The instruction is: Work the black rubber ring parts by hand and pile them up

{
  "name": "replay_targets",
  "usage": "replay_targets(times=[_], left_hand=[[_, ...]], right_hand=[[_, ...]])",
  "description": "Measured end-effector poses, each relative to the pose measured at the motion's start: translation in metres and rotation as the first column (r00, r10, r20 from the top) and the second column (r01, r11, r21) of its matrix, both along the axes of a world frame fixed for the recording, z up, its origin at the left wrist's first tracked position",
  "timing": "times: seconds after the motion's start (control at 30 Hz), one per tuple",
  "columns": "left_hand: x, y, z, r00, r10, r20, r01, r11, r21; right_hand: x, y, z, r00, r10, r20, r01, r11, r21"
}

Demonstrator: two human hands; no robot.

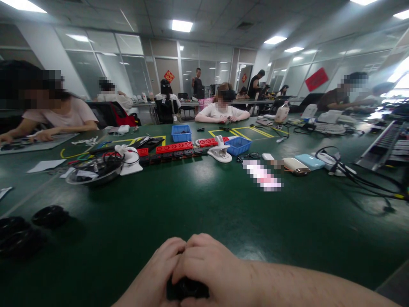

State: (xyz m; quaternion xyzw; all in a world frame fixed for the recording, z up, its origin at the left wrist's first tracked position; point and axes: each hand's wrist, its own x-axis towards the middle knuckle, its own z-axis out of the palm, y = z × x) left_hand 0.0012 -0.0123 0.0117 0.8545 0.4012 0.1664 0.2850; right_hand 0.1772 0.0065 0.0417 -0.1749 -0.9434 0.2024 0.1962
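At the bottom centre, my left hand [159, 266] and my right hand [212, 260] are closed together around a dark black object [191, 288]. Its top and sides are mostly covered by my fingers, so its kind cannot be made out. My right hand's fingers curl over it from the right, and my left hand presses in from the other side. Several black rounded items [50, 216] with glossy parts lie on the green table [128, 221] at the left, apart from my hands.
Across the table stand a metal bowl [94, 177] of dark parts, a white clip lamp [220, 152], red sockets [174, 146] and blue bins [238, 146]. Power banks [295, 165] and black cables [367, 175] lie right. A person [60, 113] works at left, another [222, 111] opposite.
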Motion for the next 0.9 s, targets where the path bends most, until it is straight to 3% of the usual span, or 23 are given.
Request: replay_targets(times=[0.13,0.3,0.43,0.57,0.73,0.9], left_hand=[[0.001,0.002,0.005,0.998,-0.068,-0.003,0.068,0.998,0.008],[-0.004,0.002,-0.002,0.995,-0.067,-0.075,0.074,0.993,0.092],[-0.01,0.003,-0.015,0.995,-0.068,-0.072,0.079,0.985,0.151],[-0.012,0.005,-0.02,0.996,-0.052,-0.069,0.063,0.983,0.172],[-0.006,0.003,-0.008,0.998,0.018,-0.054,-0.013,0.996,0.086],[0.0,0.001,0.006,1.0,-0.009,-0.005,0.009,1.0,0.009]], right_hand=[[0.002,0.0,0.0,0.993,0.114,-0.014,-0.114,0.993,-0.012],[0.003,0.001,-0.001,0.989,0.135,-0.063,-0.135,0.991,0.003],[0.002,0.001,-0.002,0.99,0.047,-0.133,-0.047,0.999,0.004],[0.0,-0.001,-0.004,0.992,-0.102,-0.079,0.1,0.994,-0.034],[-0.001,0.0,-0.006,0.989,-0.146,-0.037,0.145,0.989,-0.025],[0.001,-0.001,-0.003,1.0,-0.008,-0.028,0.008,1.0,-0.006]])
